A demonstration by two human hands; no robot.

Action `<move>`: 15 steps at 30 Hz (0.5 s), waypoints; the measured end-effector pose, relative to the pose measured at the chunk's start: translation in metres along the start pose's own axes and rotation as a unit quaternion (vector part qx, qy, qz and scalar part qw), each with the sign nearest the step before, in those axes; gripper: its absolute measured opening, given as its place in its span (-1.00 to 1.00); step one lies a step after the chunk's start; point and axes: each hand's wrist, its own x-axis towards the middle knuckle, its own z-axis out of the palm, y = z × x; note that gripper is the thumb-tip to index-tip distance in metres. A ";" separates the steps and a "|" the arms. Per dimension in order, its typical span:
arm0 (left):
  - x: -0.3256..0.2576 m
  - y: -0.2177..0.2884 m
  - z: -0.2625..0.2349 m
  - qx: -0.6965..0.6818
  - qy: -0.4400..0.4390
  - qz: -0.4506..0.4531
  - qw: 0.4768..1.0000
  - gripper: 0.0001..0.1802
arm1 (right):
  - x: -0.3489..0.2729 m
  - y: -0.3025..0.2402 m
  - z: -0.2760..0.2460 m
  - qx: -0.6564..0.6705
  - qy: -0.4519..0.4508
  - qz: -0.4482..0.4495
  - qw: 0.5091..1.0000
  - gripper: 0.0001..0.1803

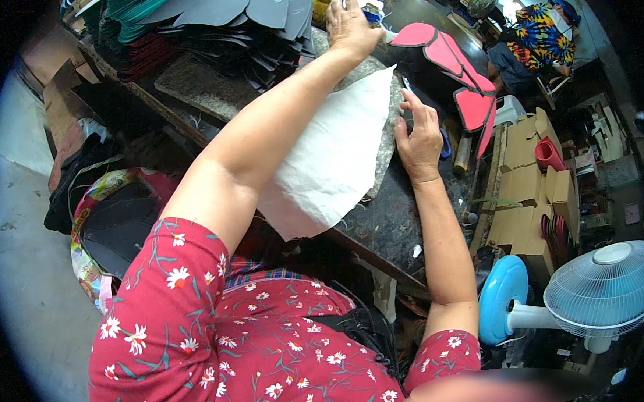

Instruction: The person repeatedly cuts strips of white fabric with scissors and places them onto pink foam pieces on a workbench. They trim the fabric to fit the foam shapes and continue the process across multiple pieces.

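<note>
A white sheet of cloth-like material (334, 156) lies over a grey stone slab (380, 164) and hangs past the table's near edge. My left hand (353, 28) reaches to the far side, its fingers bent around a small blue-and-white object (372, 14) that they partly cover. A yellow tin (323, 6) stands beside that hand. To the right of the sheet, my right hand (419, 137) rests with loosely curved fingers and thumb apart. Next to its wrist shows a blue looped handle (446, 143). Pink dark-edged cut pieces (447, 59) lie in a chain farther right.
Tall stacks of dark grey and green cut sheets (252, 21) stand at the far left. A patterned basin (81, 238) holds dark pieces by the table. On the right are cardboard boxes (517, 189), a blue-and-white fan (600, 287) and another person (541, 40) in a colourful shirt.
</note>
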 end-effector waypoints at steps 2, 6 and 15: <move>0.001 -0.008 0.004 0.029 -0.052 -0.043 0.997 0.17 | 0.001 0.001 0.000 -0.003 0.003 0.009 1.000 -0.38; -0.001 -0.021 0.010 0.061 0.005 -0.009 0.998 0.01 | 0.002 0.003 0.002 0.011 0.006 0.037 0.999 -0.37; 0.005 -0.022 0.015 -0.058 0.078 0.077 0.992 -0.24 | -0.001 0.008 0.004 0.020 -0.005 0.095 0.995 -0.36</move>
